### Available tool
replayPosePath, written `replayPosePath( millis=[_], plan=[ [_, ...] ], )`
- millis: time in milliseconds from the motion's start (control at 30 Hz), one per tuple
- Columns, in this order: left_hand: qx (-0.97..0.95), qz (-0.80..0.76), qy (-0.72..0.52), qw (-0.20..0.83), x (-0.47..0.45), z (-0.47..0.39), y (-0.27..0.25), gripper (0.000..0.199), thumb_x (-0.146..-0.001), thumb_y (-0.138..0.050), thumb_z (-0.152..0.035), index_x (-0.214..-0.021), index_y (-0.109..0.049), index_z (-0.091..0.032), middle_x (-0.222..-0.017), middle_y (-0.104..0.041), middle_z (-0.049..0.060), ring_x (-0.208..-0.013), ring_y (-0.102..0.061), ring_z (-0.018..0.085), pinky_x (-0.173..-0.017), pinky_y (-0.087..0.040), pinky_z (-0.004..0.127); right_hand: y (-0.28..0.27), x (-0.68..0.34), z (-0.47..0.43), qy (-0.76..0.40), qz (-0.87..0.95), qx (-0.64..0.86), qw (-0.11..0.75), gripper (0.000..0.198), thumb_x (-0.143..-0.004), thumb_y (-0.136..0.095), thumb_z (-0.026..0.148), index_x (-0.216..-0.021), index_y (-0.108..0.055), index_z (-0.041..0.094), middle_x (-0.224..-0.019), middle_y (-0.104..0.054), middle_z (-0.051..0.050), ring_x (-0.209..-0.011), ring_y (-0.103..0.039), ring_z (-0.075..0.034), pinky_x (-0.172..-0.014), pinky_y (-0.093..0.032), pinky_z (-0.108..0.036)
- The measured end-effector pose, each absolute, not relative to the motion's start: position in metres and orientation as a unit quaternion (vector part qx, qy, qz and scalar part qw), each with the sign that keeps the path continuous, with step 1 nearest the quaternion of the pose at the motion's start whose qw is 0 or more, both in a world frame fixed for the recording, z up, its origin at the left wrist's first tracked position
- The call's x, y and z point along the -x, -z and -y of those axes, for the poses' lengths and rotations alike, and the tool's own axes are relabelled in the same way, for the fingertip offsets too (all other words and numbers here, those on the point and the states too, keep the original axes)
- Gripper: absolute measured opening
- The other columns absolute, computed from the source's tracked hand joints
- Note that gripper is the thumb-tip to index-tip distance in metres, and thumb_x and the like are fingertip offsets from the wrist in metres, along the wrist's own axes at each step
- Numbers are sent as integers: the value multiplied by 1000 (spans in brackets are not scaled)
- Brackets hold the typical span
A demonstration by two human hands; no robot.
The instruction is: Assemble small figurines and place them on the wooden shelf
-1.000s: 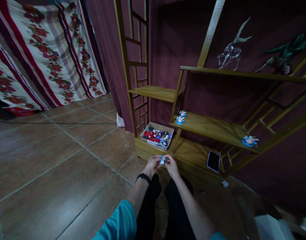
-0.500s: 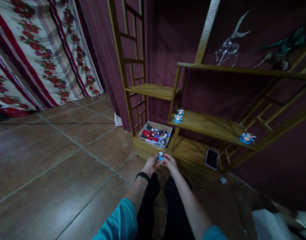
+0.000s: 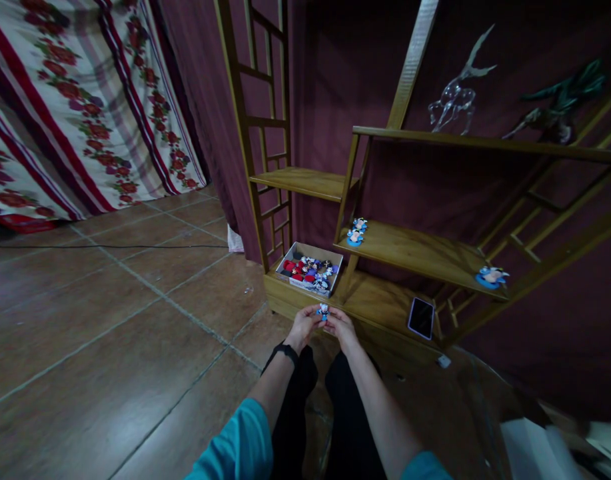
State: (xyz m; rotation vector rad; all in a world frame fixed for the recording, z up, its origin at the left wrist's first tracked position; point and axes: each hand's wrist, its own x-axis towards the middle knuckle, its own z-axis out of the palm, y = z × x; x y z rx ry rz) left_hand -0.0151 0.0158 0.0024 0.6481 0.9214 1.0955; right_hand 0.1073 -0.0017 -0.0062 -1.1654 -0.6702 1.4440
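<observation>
A small white-and-blue figurine [image 3: 324,311] is held between my two hands, just in front of the low wooden shelf. My left hand [image 3: 304,327], with a dark band on its wrist, grips it from the left side. From the right, the fingers of my right hand [image 3: 340,326] close on it. Beyond my hands, a shallow cardboard box [image 3: 291,281] on the bottom shelf holds several red, purple, black and white figurines. Similar blue-based figurines [image 3: 356,237] stand at the left end of the middle shelf, and another figurine [image 3: 492,277] is at its right end.
A tablet or phone [image 3: 421,318] with a dark screen lies on the bottom shelf at right. On the upper shelf stand a clear deer figure [image 3: 454,103] and a dark green statue [image 3: 560,107]. A thin cable [image 3: 135,247] crosses the tiled floor at left.
The figurine has turned slightly and shifted a little to the right between my fingers. Both hands stay closed around it in nearly the same place.
</observation>
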Motion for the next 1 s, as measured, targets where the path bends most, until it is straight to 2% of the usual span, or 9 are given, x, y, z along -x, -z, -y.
replayPosePath(
  millis=[167, 600, 833, 1000],
  plan=[
    [-292, -420, -495, 702, 15, -17, -3, 34, -54, -77, -11, -87, -67, -11, -77, -70, 8, -64, -64, 14, -64, -51, 24, 8, -106, -1, -610, 277, 492, 556, 35, -55, -74, 25, -88, -65, 22, -85, -70, -1, -67, -65, -13, -64, -51, -25],
    [-289, -455, -531, 654, 4, -17, 2, 23, -56, -70, -1, -77, -66, -11, -63, -67, 3, -51, -60, 10, -57, -50, 22, 14, -105, -5, -593, 296, 489, 567, 32, -49, -75, 22, -79, -64, 18, -68, -68, 1, -52, -61, -12, -58, -49, -26],
    [-235, -385, -475, 755, 14, -18, -7, 23, -69, -63, -4, -91, -66, -8, -80, -69, 12, -69, -66, 16, -67, -54, 27, 7, -112, -2, -622, 248, 484, 564, 36, -56, -73, 27, -90, -66, 20, -77, -70, -1, -63, -63, -11, -61, -48, -22],
    [-221, -377, -479, 761, 19, -16, -10, 30, -73, -58, -1, -102, -62, -9, -84, -69, 12, -70, -67, 15, -68, -55, 26, 0, -113, 1, -628, 245, 481, 561, 32, -59, -72, 29, -90, -67, 21, -76, -70, -2, -63, -62, -12, -60, -48, -23]
  ],
)
